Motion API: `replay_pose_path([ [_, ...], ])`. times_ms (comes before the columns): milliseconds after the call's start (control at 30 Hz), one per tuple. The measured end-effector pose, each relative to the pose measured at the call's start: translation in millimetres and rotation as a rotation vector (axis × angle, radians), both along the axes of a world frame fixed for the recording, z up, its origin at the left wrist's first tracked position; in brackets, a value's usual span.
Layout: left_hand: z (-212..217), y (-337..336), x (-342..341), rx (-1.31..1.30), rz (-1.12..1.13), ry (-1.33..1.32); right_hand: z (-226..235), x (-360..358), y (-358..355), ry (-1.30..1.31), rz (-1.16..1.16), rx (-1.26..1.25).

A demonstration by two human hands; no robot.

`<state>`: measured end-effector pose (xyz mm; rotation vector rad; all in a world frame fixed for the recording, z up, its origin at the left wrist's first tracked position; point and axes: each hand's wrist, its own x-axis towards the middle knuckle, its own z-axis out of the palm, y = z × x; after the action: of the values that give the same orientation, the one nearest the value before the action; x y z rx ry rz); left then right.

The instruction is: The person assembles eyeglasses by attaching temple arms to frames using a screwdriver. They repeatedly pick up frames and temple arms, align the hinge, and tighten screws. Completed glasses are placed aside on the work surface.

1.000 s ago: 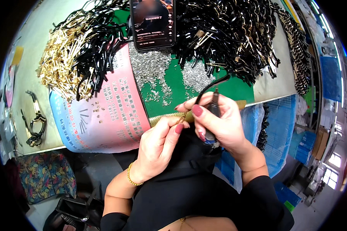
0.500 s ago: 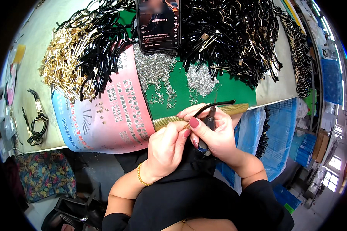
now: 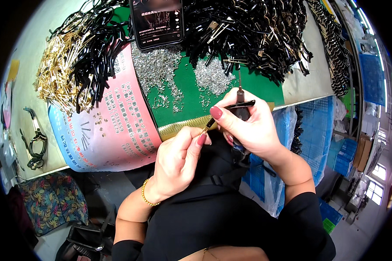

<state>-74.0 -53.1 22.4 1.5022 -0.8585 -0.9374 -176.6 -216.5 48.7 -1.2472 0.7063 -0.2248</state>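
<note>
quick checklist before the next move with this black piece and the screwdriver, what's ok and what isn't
1. Left hand pinching the slim black piece at its gold end: ok.
2. Right hand holding the screwdriver: ok.
3. Screwdriver bit at that gold end: not ok; it points away, toward the far side of the table.
4. Screw on the bit's tip: cannot tell, too small.
5. Small silver pieces lying on the green mat beyond the hands: ok.
</note>
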Motion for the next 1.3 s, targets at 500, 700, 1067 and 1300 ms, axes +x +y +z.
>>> replay_pose_path([
  [500,-4.0,2.3,6.5,0.015,0.207,0.119,20.5,-15.4,-33.1,0.441,0.738,-1.344],
  [700,-3.4,-21.8,13.7,0.034,0.162,0.124,14.9,-14.3,-32.8,0.384,0.672,-1.357],
  [1067,-3.1,-3.6,10.5,0.052,0.161,0.167,14.3,-12.2,-32.6,0.405,0.646,-1.324],
  [1300,-0.3,-18.8,12.9,0.023,0.106,0.222,14.0,-9.5,-33.8,0.39,0.681,-1.325],
])
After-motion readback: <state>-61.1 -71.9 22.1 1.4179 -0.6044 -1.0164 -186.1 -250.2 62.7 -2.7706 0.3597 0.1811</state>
